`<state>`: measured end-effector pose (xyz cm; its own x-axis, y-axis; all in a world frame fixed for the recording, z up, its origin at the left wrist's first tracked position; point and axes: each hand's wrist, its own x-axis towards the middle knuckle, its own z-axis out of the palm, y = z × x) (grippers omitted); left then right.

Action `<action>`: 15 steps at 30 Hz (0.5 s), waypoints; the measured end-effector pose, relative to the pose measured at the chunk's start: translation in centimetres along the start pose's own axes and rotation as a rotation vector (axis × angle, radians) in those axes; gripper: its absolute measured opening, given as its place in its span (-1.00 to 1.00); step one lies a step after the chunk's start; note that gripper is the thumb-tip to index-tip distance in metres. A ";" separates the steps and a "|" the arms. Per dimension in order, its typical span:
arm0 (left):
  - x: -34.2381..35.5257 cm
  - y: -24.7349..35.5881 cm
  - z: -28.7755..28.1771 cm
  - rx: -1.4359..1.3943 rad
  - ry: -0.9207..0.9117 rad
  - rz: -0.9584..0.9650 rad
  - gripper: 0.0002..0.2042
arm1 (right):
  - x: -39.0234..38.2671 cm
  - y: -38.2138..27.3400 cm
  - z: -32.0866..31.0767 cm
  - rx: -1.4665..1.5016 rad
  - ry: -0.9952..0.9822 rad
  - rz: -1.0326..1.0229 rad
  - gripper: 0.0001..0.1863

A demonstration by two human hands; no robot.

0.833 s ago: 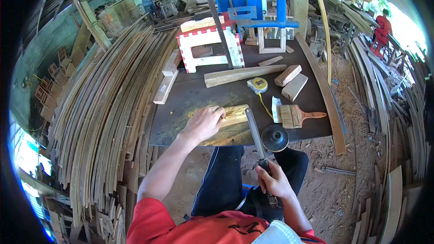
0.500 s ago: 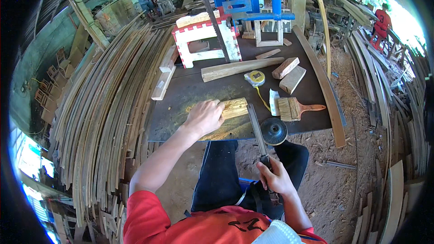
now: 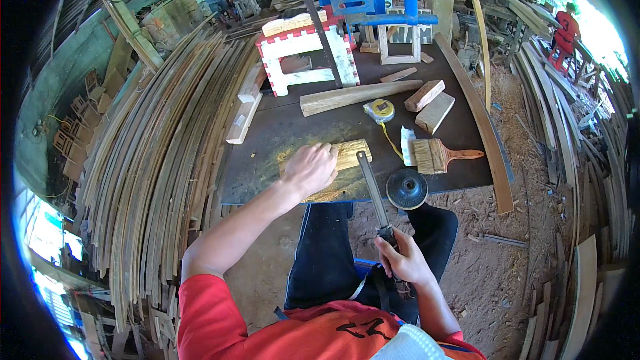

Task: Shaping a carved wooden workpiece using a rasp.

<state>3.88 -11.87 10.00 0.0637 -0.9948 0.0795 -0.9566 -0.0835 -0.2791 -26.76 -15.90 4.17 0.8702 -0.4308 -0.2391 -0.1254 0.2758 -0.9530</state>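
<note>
From my feed, I have the left hand point(image 3: 312, 168) holding the wood block point(image 3: 352, 155), which points toward three o'clock, while the right hand point(image 3: 403, 259) grips the file point(image 3: 375, 195), aimed at eleven over the block's right end.

Between the left hand point(image 3: 312, 165) and the long wood piece point(image 3: 360, 96), a hand can pass over the table point(image 3: 277, 115). On the right, tape measure point(image 3: 380, 111), brush point(image 3: 433, 156) and black disc point(image 3: 407, 189) obstruct the way.

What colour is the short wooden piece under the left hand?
Wooden piece: yellowish-tan; head view shows it.
</note>
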 end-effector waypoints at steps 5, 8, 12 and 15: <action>-0.4 0.2 0.2 0.033 0.047 0.048 -0.64 | -0.2 0.2 -0.1 -0.005 0.003 -0.002 -0.75; -0.2 0.3 0.2 0.067 -0.011 0.028 -0.63 | -0.2 0.4 -0.2 -0.005 -0.010 -0.012 -0.74; -0.3 0.1 -0.7 0.015 -0.092 -0.034 -0.66 | -0.1 0.1 0.0 -0.029 0.001 0.014 -0.68; -1.1 -1.6 -1.3 -0.318 -0.004 -0.086 -0.67 | 0.1 0.6 -0.1 -0.086 0.034 0.002 -0.67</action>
<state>4.92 -10.62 11.62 0.1488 -0.9851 0.0858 -0.9885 -0.1457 0.0411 -26.77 -15.85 3.61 0.8532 -0.4600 -0.2460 -0.1689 0.2026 -0.9646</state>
